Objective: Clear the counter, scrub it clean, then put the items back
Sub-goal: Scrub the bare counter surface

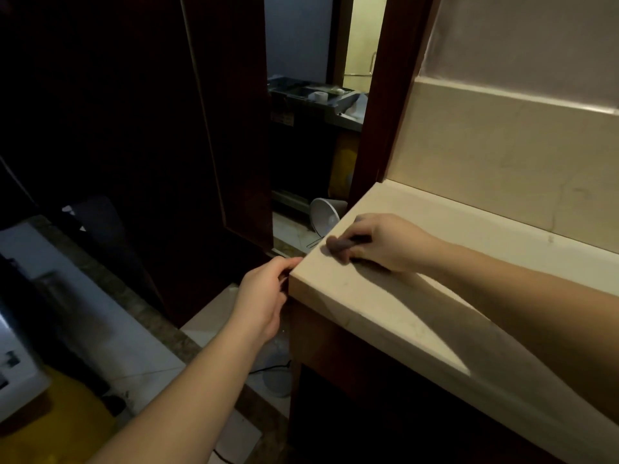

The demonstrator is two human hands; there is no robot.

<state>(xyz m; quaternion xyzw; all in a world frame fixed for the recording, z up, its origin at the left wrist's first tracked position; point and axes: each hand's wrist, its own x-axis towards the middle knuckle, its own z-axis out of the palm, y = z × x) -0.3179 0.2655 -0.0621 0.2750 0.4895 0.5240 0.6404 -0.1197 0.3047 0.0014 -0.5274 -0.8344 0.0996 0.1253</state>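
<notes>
Stage: the scrubbing looks under way. The stretch of counter [435, 296] in view carries no items, so clearing seems done here; putting the items back is still to come.
Right hand: the right hand [385, 242] lies on the counter top near its far left corner, fingers curled round a small dark scrubber [338, 246] and pressing it to the stone.
Scrubber: it sits just inside the left edge of the top. The picture is blurred there, so whether it is a sponge or a cloth I cannot tell.
Left hand: the left hand [268, 293] is off the top, at the near left corner, fingers curled against the side face. It may pinch something small there, or may only steady itself; the shadow hides it.
Edges: the scrubber is close to the drop on the left, so a stroke further that way would run off the slab. At the back a low ledge meets the wall [502, 145].
Room: the top runs open to the right, under the right forearm. To the left a dark door [231, 128] stands ajar, close by the counter's end.
Beyond: a white cup [325, 216] lies on its side on the floor past the corner, well below the counter.
</notes>
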